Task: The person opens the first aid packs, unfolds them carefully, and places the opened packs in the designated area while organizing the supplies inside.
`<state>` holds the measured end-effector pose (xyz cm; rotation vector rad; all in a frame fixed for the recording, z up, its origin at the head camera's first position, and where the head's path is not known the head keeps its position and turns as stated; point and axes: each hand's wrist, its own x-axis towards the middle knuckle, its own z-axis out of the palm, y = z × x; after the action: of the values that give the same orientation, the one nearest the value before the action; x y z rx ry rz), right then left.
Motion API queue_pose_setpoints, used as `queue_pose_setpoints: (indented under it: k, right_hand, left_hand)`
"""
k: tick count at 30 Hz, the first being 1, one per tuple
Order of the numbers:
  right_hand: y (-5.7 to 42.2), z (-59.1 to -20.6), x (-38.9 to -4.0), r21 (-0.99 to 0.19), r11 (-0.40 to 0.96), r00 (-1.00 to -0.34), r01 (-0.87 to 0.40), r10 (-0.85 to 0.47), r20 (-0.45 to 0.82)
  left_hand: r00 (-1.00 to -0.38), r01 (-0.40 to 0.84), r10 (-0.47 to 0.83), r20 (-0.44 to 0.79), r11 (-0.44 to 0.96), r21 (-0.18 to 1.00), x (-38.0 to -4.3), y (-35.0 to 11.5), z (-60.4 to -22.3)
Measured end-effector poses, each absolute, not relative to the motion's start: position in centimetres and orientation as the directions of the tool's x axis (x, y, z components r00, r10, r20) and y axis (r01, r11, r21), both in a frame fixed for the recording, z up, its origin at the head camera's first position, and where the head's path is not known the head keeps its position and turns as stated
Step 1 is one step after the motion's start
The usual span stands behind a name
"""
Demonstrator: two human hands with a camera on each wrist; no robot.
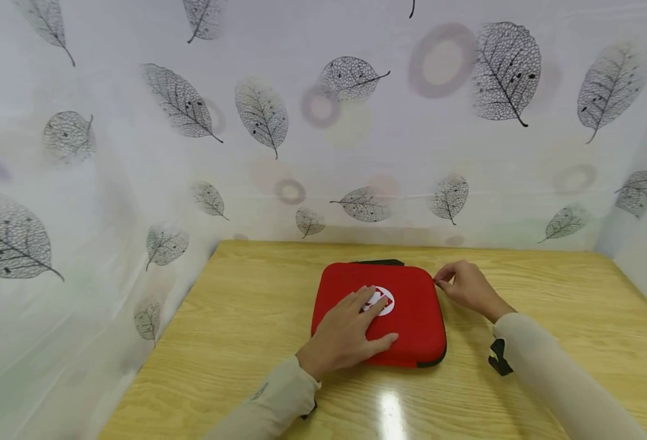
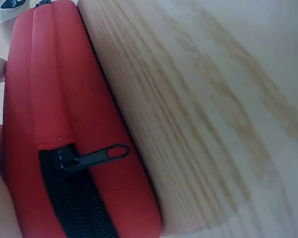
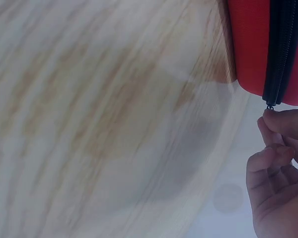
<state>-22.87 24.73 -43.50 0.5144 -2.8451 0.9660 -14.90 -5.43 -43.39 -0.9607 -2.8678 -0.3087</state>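
A red zippered case (image 1: 411,330) with a white round emblem lies flat on the table. My left hand (image 1: 345,336) rests on its lid with fingers spread, partly covering the emblem. At the far right corner, my right hand (image 1: 466,287) pinches a zipper pull between thumb and fingertips; the pull is mostly hidden by them. The right wrist view shows the black zipper (image 3: 282,49) running up to those fingers. Along the side seen in the left wrist view, another black zipper pull (image 2: 97,157) hangs loose beside a red fabric strip.
The case sits on a wood-grain table (image 1: 235,305). Behind the case's far edge a black strap (image 1: 381,262) sticks out. A leaf-printed white curtain (image 1: 312,165) borders the table at the back and sides.
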Motion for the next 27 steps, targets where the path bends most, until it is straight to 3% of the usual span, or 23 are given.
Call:
queue_pose_setpoints:
  k: [14,27]
  right_hand:
    - [25.4,-43.5,-19.2,-0.553,0.755,-0.933,-0.352,-0.333,0.139]
    - [25.7,-43.5,-14.9,-0.58,0.682,-0.89,-0.444,-0.408,0.201]
  left_hand:
    - [-0.809,0.588,0.575,0.122,0.792,0.165,-14.7,-5.3,-43.2]
    - [-0.806,0.592,0.578,0.132,0.791,0.152,-14.7,-5.1,-43.3]
